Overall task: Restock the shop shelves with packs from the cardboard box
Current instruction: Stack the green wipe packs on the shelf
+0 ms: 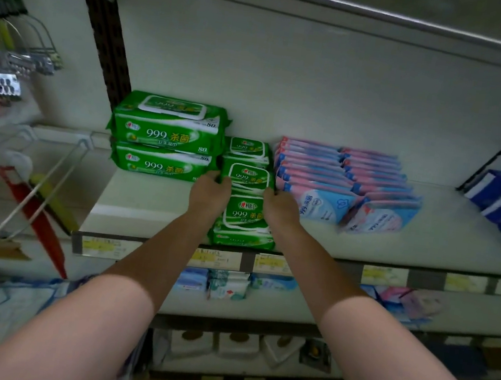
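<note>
Head view: left hand (209, 195) and right hand (280, 207) were apart, each gripping one side of a green pack (248, 177) on the shelf (426, 236). The pack sat mid-row (244, 217), and the row ran near-to-far, dead ahead. Both hands looked equally close.

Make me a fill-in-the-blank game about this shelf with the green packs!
1. The left hand and right hand hold a small pack whose colour is ____.
2. The big packs are stacked ____ high.
3. The pink packs lie to the ____ of the hands.

Missing words: green; two; right.
</note>
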Demonstrator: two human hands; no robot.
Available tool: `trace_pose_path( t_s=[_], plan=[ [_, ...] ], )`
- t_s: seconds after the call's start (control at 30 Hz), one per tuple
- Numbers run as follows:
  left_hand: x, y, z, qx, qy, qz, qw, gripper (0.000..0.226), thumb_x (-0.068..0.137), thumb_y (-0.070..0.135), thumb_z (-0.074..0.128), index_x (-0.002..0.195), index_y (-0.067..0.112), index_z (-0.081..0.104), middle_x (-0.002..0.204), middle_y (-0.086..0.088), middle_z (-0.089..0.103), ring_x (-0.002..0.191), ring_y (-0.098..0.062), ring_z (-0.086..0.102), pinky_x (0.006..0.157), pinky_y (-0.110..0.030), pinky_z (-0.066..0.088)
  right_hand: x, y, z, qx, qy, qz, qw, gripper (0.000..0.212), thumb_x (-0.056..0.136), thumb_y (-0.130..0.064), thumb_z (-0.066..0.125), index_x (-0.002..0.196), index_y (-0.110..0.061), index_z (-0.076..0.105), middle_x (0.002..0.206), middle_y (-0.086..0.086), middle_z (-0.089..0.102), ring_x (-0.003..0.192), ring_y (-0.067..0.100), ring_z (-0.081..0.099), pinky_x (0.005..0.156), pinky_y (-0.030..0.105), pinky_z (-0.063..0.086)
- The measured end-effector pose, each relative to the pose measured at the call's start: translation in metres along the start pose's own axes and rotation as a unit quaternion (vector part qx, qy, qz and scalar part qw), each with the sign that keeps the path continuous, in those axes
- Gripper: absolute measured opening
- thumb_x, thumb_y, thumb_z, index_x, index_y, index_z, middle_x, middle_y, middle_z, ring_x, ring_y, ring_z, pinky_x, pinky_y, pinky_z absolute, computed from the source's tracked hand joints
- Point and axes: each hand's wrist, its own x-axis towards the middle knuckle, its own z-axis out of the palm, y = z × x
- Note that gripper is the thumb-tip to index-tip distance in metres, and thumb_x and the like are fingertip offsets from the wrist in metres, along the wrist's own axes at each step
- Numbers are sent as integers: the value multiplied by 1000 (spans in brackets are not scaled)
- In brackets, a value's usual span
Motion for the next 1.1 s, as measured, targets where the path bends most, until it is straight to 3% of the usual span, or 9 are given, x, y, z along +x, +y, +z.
trace_pose_path(
  t_s=[0.13, 0.23, 0.33, 0.43, 0.57, 0.7, 0.83, 0.93, 1.1],
  plan=[
    [-13, -10, -3, 102, 51, 129, 985, 43, 96, 19, 49, 138, 12, 46, 129, -20, 48, 120, -33, 45, 99, -41, 41, -6, -1, -2, -48, -1, -33, 998, 42, 104, -32, 28, 107, -3, 58, 91, 10, 57, 77, 20, 56, 63, 28, 38],
    [-19, -14, -8, 197, -6, 286, 938, 42, 95, 19, 52, 136, 13, 52, 148, -15, 38, 138, -32, 29, 114, -45, 27, -16, 0, -7, -156, -30, -85, 984, 41, 103, -36, 30, 122, -5, 49, 111, 17, 60, 101, 31, 58, 79, 33, 42],
    [-19, -18, -7, 249, -91, 282, 922, 44, 99, 28, 45, 142, 17, 44, 155, -7, 28, 144, -25, 20, 118, -37, 18, -26, 7, -8, -283, -25, -148, 947, 47, 101, -41, 32, 136, -11, 40, 129, 19, 50, 117, 35, 50, 87, 39, 43],
    [-22, -18, -5, 284, -87, 272, 915, 46, 102, 29, 35, 147, 16, 34, 157, -5, 23, 146, -23, 16, 119, -33, 16, -34, 15, -6, -339, -30, -222, 914, 54, 102, -39, 33, 148, -11, 29, 147, 19, 31, 131, 37, 35, 103, 42, 35],
    [-20, -19, 4, 333, -84, 249, 905, 50, 104, 27, 22, 150, 8, 21, 159, -8, 16, 147, -24, 10, 120, -30, 6, -22, 25, 3, -377, -21, -256, 890, 52, 98, -32, 36, 131, 6, 51, 128, 29, 52, 115, 43, 50, 91, 46, 44],
    [-13, -16, 11, 347, -75, 236, 905, 57, 100, 34, 14, 149, 7, 25, 157, -13, 22, 146, -27, 16, 118, -41, 17, -17, 19, 2, -433, 27, -266, 861, 34, 73, -20, 80, 97, 2, 70, 93, 23, 68, 84, 36, 66, 59, 38, 55],
    [-25, -20, 0, 308, -66, 334, 888, 57, 95, 33, 23, 134, 3, 51, 141, -21, 46, 131, -38, 42, 106, -51, 38, -22, 28, -13, -444, 2, -341, 828, 50, 93, -41, 34, 113, -6, 63, 104, 14, 65, 92, 32, 58, 71, 43, 51],
    [-26, -32, -4, 347, -116, 370, 854, 64, 101, 44, 17, 131, 3, 55, 140, -21, 48, 131, -40, 43, 104, -55, 40, -14, 41, -26, -402, -25, -396, 825, 60, 90, -47, 31, 123, -4, 58, 111, 14, 61, 93, 32, 53, 81, 42, 47],
    [-15, -24, -14, 405, -127, 374, 825, 83, 94, 58, -5, 139, 13, 47, 150, -12, 38, 139, -35, 33, 107, -56, 34, -11, 32, -18, -419, -37, -387, 820, 77, 90, -53, 17, 132, 2, 50, 124, 22, 54, 105, 37, 50, 92, 44, 40]
  ],
)
